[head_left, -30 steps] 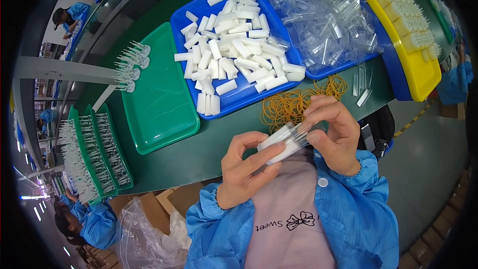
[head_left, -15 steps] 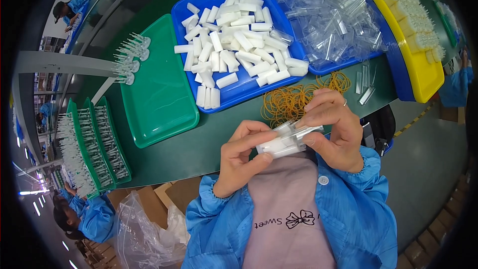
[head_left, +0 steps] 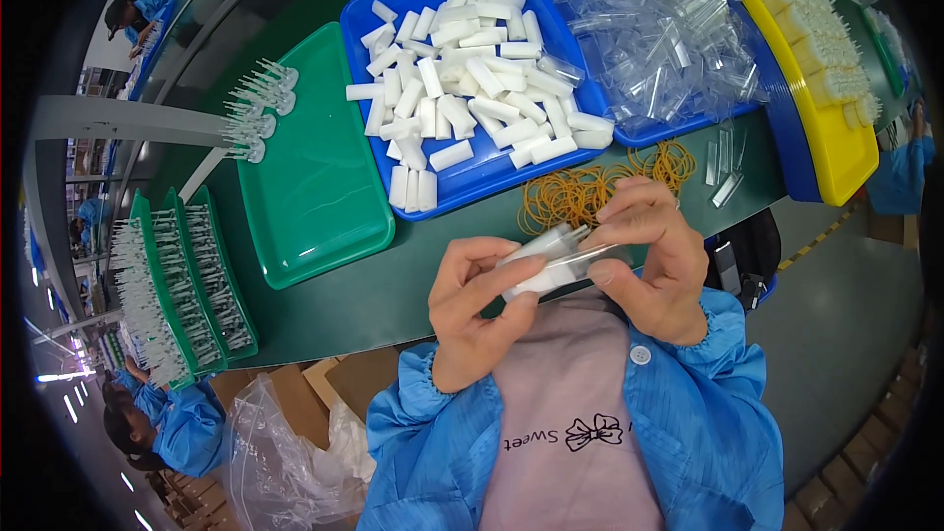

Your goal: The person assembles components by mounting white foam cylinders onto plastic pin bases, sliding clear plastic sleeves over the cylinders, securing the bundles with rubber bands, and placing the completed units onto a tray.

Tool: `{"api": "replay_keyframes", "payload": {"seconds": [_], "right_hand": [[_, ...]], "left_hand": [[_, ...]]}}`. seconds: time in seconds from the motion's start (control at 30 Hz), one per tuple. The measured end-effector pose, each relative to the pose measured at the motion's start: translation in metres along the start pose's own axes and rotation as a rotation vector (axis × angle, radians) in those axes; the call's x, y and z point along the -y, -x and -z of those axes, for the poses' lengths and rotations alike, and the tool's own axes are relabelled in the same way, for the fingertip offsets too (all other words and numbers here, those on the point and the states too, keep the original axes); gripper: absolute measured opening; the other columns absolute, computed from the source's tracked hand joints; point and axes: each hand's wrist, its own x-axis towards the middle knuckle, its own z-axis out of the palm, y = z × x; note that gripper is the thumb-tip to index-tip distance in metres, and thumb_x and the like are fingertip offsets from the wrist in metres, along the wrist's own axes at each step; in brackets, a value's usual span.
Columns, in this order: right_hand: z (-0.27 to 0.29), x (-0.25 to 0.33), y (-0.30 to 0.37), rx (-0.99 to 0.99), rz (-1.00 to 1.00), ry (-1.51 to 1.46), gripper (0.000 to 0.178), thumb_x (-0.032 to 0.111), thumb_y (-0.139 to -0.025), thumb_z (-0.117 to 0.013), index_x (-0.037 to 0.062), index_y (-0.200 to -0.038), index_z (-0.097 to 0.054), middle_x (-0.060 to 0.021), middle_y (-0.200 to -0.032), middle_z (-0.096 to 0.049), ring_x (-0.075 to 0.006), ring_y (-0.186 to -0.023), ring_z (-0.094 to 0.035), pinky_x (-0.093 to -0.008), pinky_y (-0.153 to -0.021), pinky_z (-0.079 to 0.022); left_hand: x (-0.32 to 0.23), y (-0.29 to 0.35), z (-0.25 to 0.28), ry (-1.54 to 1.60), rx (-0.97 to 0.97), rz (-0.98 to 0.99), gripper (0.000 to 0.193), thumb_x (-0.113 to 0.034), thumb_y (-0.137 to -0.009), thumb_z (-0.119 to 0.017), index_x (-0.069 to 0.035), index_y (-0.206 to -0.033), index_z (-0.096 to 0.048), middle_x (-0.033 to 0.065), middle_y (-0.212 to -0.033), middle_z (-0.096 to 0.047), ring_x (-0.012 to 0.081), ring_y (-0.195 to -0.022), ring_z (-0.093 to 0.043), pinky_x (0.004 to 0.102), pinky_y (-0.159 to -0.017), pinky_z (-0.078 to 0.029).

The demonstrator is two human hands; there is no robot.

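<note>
In front of my chest, my left hand (head_left: 470, 320) grips a small bundle of white cylinders in clear plastic sleeves (head_left: 531, 279) between thumb and fingers. My right hand (head_left: 657, 265) pinches a clear plastic sleeve (head_left: 602, 258) at the bundle's right end, thumb below and fingertips above. Whether that sleeve is joined to the bundle is hard to make out. Just beyond the hands lies a heap of orange rubber bands (head_left: 565, 199). Behind it, a blue tray (head_left: 472, 187) holds many white cylinders (head_left: 455, 115). Another blue tray (head_left: 649, 134) is heaped with clear plastic sleeves (head_left: 654, 39).
To the left are a green tray (head_left: 315, 226) and green racks (head_left: 182, 280) of white-tipped pieces. A yellow tray (head_left: 836, 152) of bristly white pieces stands at the right. A few clear sleeves (head_left: 726, 187) lie near the table edge. Co-workers (head_left: 182, 428) sit at the left.
The bundle has tilted a little, its right end now higher. My right hand has shifted slightly left, and the clear sleeve in its fingers has changed angle.
</note>
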Motion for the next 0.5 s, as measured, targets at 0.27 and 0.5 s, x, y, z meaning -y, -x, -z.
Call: {"api": "replay_keyframes", "payload": {"seconds": [0.27, 0.5], "right_hand": [[-0.003, -0.003, 0.003, -0.018, -0.027, -0.034, 0.028, 0.011, -0.07, -0.079, 0.003, -0.092, -0.064, -0.0092, -0.09, -0.064, -0.0246, -0.089, -0.057, -0.0383, -0.084, -0.044], [-0.007, -0.001, 0.005, -0.092, -0.159, -0.227, 0.034, 0.013, -0.07, -0.081, 0.0016, -0.097, -0.062, -0.0097, -0.09, -0.062, -0.022, -0.088, -0.056, -0.0343, -0.08, -0.044]], "left_hand": [[0.003, 0.0, 0.001, 0.123, 0.034, 0.093, 0.034, 0.0, -0.072, -0.068, -0.003, -0.106, -0.07, 0.014, -0.105, -0.056, 0.0191, -0.089, -0.059, 0.029, -0.077, -0.049], [0.0, 0.0, -0.005, -0.121, -0.06, -0.136, 0.04, 0.0, -0.065, -0.076, -0.003, -0.104, -0.071, 0.0133, -0.101, -0.057, 0.0195, -0.085, -0.06, 0.0291, -0.072, -0.051]]}}
